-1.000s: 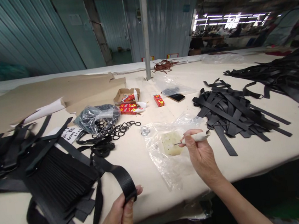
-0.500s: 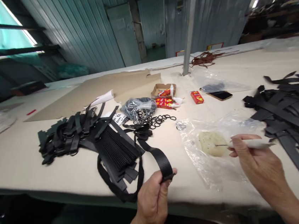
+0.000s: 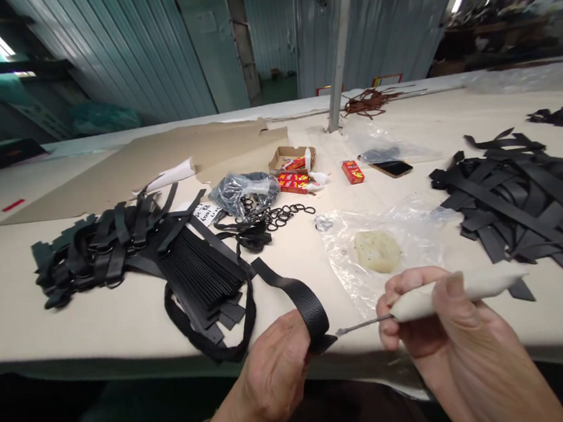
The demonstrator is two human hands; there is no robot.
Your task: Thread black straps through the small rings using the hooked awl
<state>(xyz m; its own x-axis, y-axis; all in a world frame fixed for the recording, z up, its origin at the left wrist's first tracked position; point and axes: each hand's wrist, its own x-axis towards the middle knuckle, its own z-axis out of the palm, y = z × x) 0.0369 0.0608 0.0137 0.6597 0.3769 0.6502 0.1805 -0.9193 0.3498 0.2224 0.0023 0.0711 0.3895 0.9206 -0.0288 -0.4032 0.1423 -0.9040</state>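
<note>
My left hand (image 3: 279, 359) is closed on a black leather strap (image 3: 307, 299), which curls up and over toward the table. Its lower end pokes out past my fingertips. My right hand (image 3: 445, 328) grips an awl-like tool (image 3: 422, 300) with a pale, wrapped-looking handle and a thin metal shaft. The tool's tip is at the strap's end, touching it or very close; I cannot tell which. Behind my right hand, a pale yellow waxy block (image 3: 377, 251) lies on a clear plastic bag (image 3: 339, 258).
Flat black straps (image 3: 201, 266) and straps with rings (image 3: 99, 247) lie at left. Black rings (image 3: 287, 216), a bagged coil (image 3: 244, 193) and red glue boxes (image 3: 296, 182) sit mid-table. A phone (image 3: 392, 168) and a strap pile (image 3: 527, 202) are at right. A metal post (image 3: 340, 50) rises behind.
My right hand has brought the tool from the waxy block leftward and nearer me, to the strap's end. My left hand still holds the strap. The view has shifted slightly.
</note>
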